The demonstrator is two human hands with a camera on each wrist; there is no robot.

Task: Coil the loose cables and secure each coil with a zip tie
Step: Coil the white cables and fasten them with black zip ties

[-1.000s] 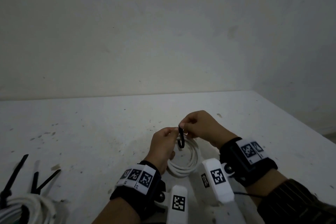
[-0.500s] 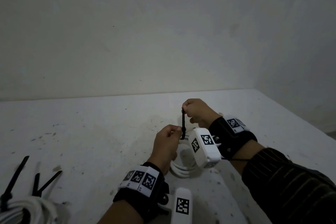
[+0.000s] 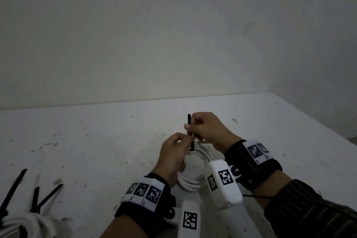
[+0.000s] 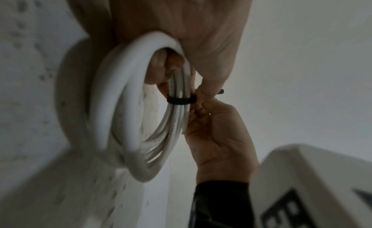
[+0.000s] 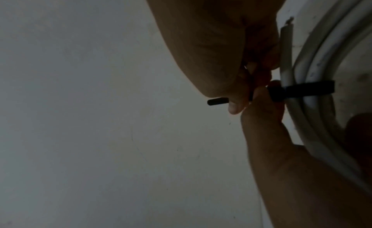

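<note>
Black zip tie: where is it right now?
Head view, centre: the black zip tie loops the white cable coil, its tail pinched by the right hand.

Head camera looks down across the desk (image 3: 96, 141); both wrist cameras sit close, facing the same zip tie (image 4: 179, 101) from opposite sides.

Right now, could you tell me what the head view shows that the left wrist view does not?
Only the head view shows the spare zip ties and a second white bundle at the table's left edge. Only the left wrist view shows the zip tie's band wrapped round the coil's strands. Both show the left hand holding the white coil while the right hand pinches the tail.
</note>
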